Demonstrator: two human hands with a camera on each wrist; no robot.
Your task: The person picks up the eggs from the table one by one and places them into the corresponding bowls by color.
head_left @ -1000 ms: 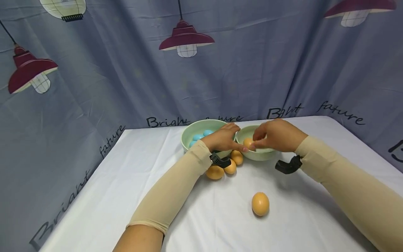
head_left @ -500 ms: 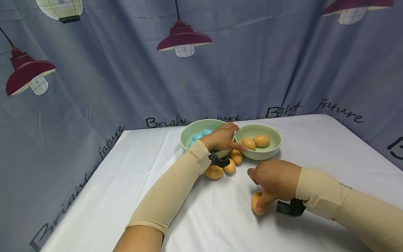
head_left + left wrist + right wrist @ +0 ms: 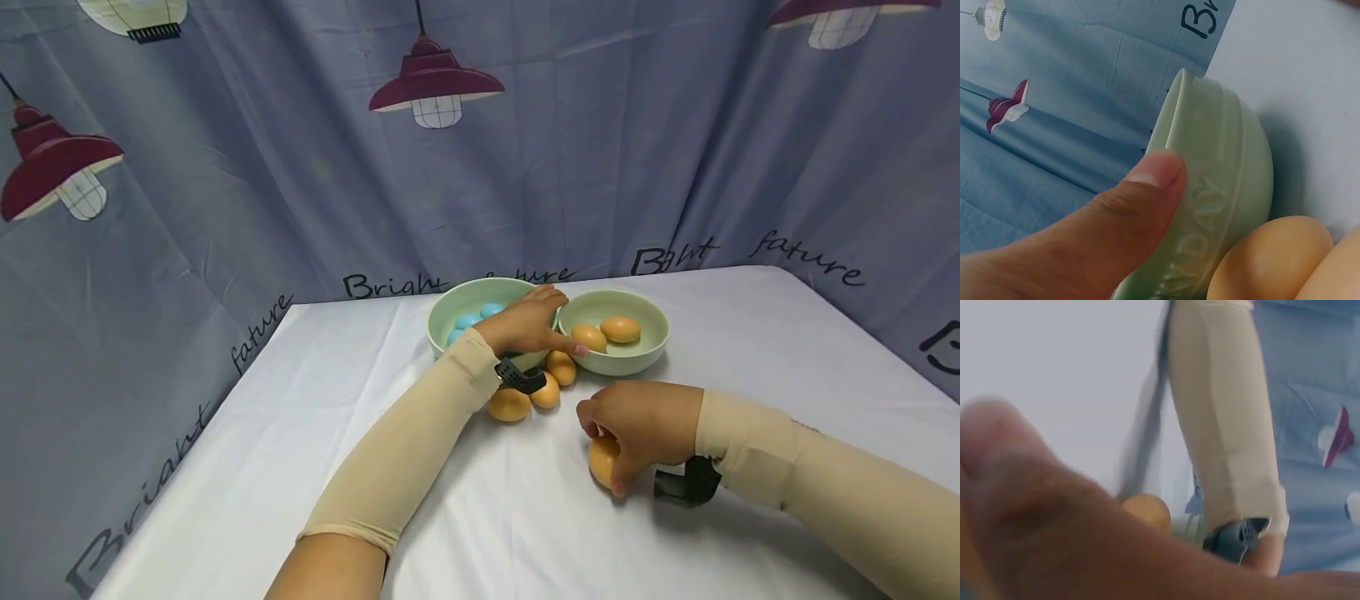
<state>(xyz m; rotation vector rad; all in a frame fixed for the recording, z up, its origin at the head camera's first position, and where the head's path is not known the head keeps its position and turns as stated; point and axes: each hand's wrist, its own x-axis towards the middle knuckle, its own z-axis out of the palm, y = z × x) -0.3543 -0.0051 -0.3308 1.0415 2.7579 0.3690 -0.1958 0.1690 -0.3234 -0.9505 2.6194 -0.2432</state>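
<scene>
My right hand (image 3: 648,421) pinches an orange-brown egg (image 3: 602,460) at the table's front middle, thumb on its near side and fingers on the far side. In the right wrist view its blurred thumb (image 3: 1054,512) fills the foreground. My left hand (image 3: 521,325) reaches across the larger green bowl (image 3: 437,321), fingers extended. Its thumb (image 3: 1141,194) lies against the outside of the smaller green bowl (image 3: 1235,150), near the rim. Two orange-brown eggs (image 3: 620,329) lie inside that smaller bowl (image 3: 622,365). Blue eggs (image 3: 468,321) sit in the larger bowl, partly hidden by my left hand.
Three orange-brown eggs (image 3: 545,390) lie on the white tablecloth (image 3: 360,400) in front of the bowls, beneath my left wrist. A grey-blue curtain (image 3: 600,167) printed with lamps hangs behind the table.
My right hand has left the smaller bowl, leaving an egg inside, and come down to the lone egg on the cloth, which it now pinches. My left hand stays in place.
</scene>
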